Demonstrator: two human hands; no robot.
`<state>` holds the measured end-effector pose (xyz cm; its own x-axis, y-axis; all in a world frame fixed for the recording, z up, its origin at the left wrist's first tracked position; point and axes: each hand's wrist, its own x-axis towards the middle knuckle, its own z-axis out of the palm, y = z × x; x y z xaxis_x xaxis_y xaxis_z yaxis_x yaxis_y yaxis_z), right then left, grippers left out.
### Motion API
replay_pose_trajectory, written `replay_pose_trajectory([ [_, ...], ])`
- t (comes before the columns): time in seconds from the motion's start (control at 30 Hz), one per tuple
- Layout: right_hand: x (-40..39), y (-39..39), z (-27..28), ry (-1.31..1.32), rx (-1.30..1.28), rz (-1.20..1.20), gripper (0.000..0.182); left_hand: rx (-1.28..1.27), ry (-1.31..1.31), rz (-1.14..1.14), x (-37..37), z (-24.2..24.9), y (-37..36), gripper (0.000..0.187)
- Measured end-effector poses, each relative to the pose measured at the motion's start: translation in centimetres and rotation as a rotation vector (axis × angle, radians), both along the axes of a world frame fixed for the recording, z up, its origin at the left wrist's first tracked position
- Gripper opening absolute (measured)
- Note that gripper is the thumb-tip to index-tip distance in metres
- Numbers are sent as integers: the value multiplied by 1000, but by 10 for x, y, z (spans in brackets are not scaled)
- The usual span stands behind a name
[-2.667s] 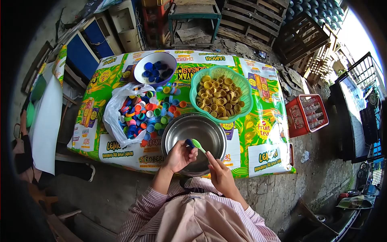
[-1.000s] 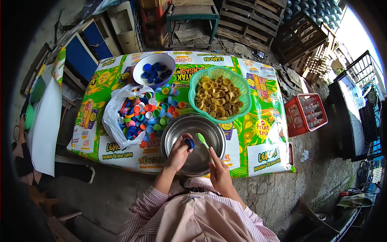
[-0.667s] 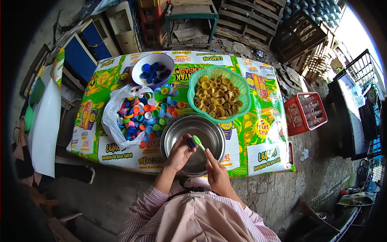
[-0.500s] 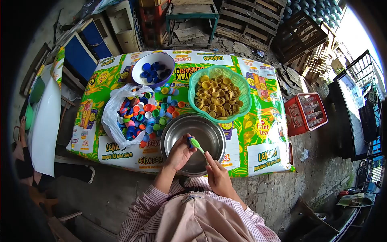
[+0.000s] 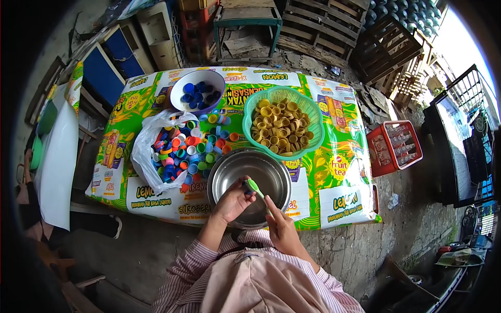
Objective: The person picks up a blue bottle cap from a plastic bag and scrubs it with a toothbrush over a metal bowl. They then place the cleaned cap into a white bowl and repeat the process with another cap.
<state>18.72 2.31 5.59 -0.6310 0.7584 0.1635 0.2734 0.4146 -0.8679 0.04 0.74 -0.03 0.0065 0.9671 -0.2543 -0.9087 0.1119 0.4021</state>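
Note:
My left hand (image 5: 234, 202) is closed on a dark blue bottle cap (image 5: 247, 189), mostly hidden by the fingers. In my right hand (image 5: 282, 225) is a slim green-and-white tool (image 5: 254, 187), its kind hard to make out. The tool's wider green end meets the cap. Both hands are over the near side of a steel bowl (image 5: 284, 180). Left of the bowl, a clear plastic bag (image 5: 143, 151) spills mixed coloured bottle caps (image 5: 190, 149). Behind it stands a green basket (image 5: 315, 115) of yellowish caps (image 5: 278, 125). A white bowl (image 5: 179, 83) holds several blue caps (image 5: 189, 98).
A printed green-and-white sheet (image 5: 339, 167) covers the table. To its right is a red crate (image 5: 383, 151) of bottles. Pallets (image 5: 323, 26) and a small bench (image 5: 248, 23) stand behind. At far left, part of another person (image 5: 31, 208) shows.
The green end of the tool and the cap shift slightly as the hands work. Bowls, basket and bag stay in place.

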Motion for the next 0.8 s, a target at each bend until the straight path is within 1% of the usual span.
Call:
replay_pose_trajectory([
  [0.07, 0, 2, 3, -104, -124, -89, 56, 5, -47, -23, -1, -6, 0, 21],
  [0.1, 1, 2, -1, -31, -11, -105, 55, 31, -96, -38, -1, -4, 0, 19],
  [0.13, 1, -1, -2, -30, -11, -103, 55, 55, -145, -53, 0, -2, -1, 18],
  [0.17, 1, -5, -1, -36, 8, -51, 56, -3, -111, -11, 3, 1, -2, 18],
  [0.2, 0, -8, -1, -43, 27, 0, 56, -3, -111, -12, 3, 1, -2, 18],
  [0.23, -2, -8, -5, 11, -1, -36, 54, -7, -81, -40, 3, 1, -1, 18],
  [0.27, -2, -7, -4, 10, 1, -37, 54, -10, -51, -67, 3, 1, -1, 18],
  [0.3, -2, -4, -3, 0, -4, -69, 54, 11, -112, -76, 2, -1, 0, 19],
  [0.33, -3, -4, -3, -8, -12, -102, 53, 12, -111, -74, 2, -3, 0, 19],
  [0.4, -1, -7, 0, -41, 34, -104, 53, 74, -167, -36, 3, -5, -1, 18],
  [0.43, -1, -8, -1, -52, 24, -56, 53, 73, -167, -36, 4, -5, -1, 18],
  [0.47, -1, -9, -3, -62, 13, -9, 53, 58, -140, -10, 3, -6, 0, 19],
  [0.53, -2, -8, -5, -35, 12, -49, 52, 44, -114, 16, 4, -8, 0, 19],
  [0.6, -1, -10, 0, -42, 48, -78, 52, -118, -85, 60, 6, -9, -3, 19],
  [0.63, -1, -9, -3, -42, 48, -78, 52, 76, -134, -29, 0, -21, -1, 20],
  [0.67, -1, -7, -7, -43, 20, -97, 52, 76, -134, -29, -1, -32, -3, 20],
  [0.73, -1, -6, -8, -42, -5, -113, 52, 63, -165, -52, -1, -21, -4, 20],
  [0.8, 1, -11, -3, -67, 64, -69, 53, 46, -144, -25, 1, -15, -2, 20],
])
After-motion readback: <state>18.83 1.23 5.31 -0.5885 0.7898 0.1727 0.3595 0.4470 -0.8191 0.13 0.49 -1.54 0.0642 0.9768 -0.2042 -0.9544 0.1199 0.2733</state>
